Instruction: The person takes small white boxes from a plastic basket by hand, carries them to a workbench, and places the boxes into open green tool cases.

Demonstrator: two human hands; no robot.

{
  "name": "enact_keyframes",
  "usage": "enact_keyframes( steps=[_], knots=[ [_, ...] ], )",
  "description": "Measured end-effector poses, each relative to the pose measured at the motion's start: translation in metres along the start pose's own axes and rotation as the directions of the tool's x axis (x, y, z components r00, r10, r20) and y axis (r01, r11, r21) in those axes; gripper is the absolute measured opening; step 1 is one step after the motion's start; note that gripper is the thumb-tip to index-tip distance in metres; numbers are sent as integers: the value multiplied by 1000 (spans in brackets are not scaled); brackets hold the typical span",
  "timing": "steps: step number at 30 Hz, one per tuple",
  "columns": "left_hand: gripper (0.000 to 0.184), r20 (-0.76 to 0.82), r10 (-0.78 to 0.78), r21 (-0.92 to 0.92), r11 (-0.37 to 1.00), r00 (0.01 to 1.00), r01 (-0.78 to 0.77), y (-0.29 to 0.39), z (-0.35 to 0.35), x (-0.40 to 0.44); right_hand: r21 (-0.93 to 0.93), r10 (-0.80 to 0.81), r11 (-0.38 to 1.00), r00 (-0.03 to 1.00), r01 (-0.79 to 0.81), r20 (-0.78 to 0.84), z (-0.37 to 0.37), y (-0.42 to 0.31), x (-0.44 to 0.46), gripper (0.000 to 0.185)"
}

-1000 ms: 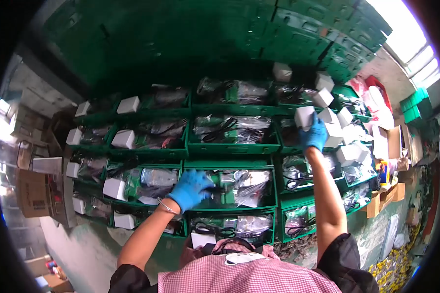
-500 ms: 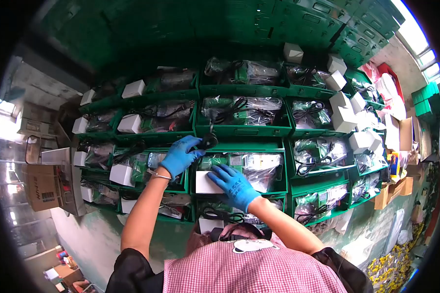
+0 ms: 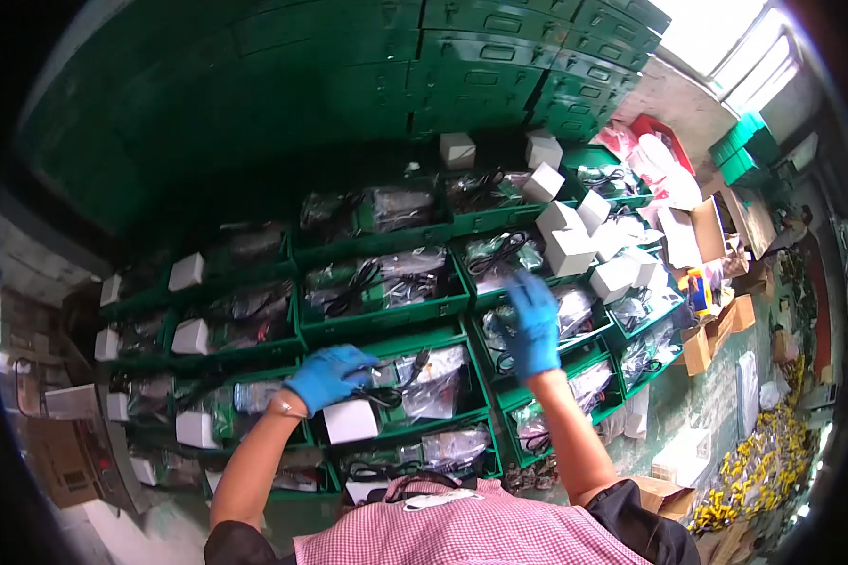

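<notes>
Largest are the stacked green cases point(image 3: 485, 56) at the back, closed and piled flush, presumably to spare floor space. Before them, rows of open cases point(image 3: 386, 322) stand tiered edge to edge, an arrangement that seems meant to keep every interior within reach. The work case point(image 3: 433, 331), in front of the wearer, bears a clear plastic bag point(image 3: 443, 386) that takes up most of its length. The right hand point(image 3: 533, 328), gloved in blue, is raised over a neighbouring case near loose white cartons point(image 3: 571, 251); its fingers are extended and motion-blurred, their exact spacing cannot be told, and nothing is seen in them. The left hand point(image 3: 333, 377), likewise gloved, has its fingers bent and seemingly pinching a black cord point(image 3: 383, 396). A single white carton point(image 3: 350, 422) occupies the case's left end, probably because the bag leaves room only there. Smallest is the cord, held above the bag, its plug point(image 3: 421, 360) pointing upward, perhaps to keep the strand gathered.
</notes>
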State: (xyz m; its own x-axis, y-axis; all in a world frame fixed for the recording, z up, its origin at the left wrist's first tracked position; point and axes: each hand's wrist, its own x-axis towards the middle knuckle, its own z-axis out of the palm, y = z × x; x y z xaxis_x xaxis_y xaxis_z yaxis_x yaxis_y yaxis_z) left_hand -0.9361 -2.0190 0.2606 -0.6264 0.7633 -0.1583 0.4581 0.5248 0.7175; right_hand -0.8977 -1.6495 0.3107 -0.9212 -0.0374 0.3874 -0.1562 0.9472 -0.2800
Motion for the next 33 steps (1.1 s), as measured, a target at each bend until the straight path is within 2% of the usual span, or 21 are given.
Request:
enact_keyframes(
  steps=[2,4,6,8,11,12,14,15,16,18,19,20,21,22,24,25,27,28,30,31,33],
  knots=[
    [36,-423,79,235,972,903,26,-10,-23,15,-271,227,929,967,-251,-115,15,67,14,76],
    [34,-575,10,363,899,818,244,-30,-38,31,-407,435,770,871,-491,-228,24,122,35,92],
    [43,-395,-115,368,889,911,272,-58,-45,43,-380,573,724,809,-575,-132,34,173,46,95],
    [50,-168,-254,347,889,952,299,-68,-46,62,-301,490,821,869,-485,-66,55,218,44,90],
    [44,-16,-337,502,812,941,299,-81,-41,89,-286,525,808,850,-515,-49,25,174,54,81],
    [39,-93,-311,484,816,946,316,-87,-47,90,-300,513,802,853,-516,-94,17,152,52,79],
    [30,-236,-258,445,828,937,341,-94,-60,93,-36,437,892,881,-450,-181,16,138,38,73],
    [25,-365,-304,346,833,880,431,-91,-71,91,329,553,804,827,-495,-107,20,126,34,64],
    [25,-405,-318,256,861,857,441,-99,-81,88,461,664,629,741,-626,100,10,86,43,58],
    [28,-452,-311,158,895,836,418,-112,-95,82,754,412,588,911,-293,33,38,27,52,61],
    [30,-437,-318,161,893,841,421,-112,-99,83,691,356,633,924,-350,142,39,-12,61,66],
    [32,-426,-321,167,891,846,422,-112,-103,84,670,242,712,969,-212,50,57,-44,68,68],
    [35,-415,-325,172,889,850,424,-112,-107,85,795,291,541,948,-275,130,73,-84,75,68],
    [36,-413,-314,180,892,855,414,-115,-109,86,823,293,533,955,-197,38,98,-114,80,62],
    [40,-408,-292,196,897,865,395,-126,-110,89,505,97,861,994,-60,-46,137,-150,93,54],
    [39,-398,-295,175,905,869,387,-130,-111,89,423,8,905,996,-43,84,143,-162,103,52],
    [38,-381,-300,132,919,875,372,-134,-118,89,221,-125,973,966,74,228,151,-186,114,50],
    [38,-384,-292,139,920,876,368,-136,-119,88,173,-105,984,926,44,363,153,-192,121,51],
    [39,-384,-277,146,924,881,354,-131,-117,89,59,-40,998,790,5,611,155,-200,150,52],
    [42,-350,-259,200,918,900,341,-131,-116,92,51,-58,998,664,30,745,181,-190,157,59],
    [44,-331,-238,223,921,913,320,-132,-106,93,119,-32,991,744,-63,667,189,-182,131,59]
  ],
)
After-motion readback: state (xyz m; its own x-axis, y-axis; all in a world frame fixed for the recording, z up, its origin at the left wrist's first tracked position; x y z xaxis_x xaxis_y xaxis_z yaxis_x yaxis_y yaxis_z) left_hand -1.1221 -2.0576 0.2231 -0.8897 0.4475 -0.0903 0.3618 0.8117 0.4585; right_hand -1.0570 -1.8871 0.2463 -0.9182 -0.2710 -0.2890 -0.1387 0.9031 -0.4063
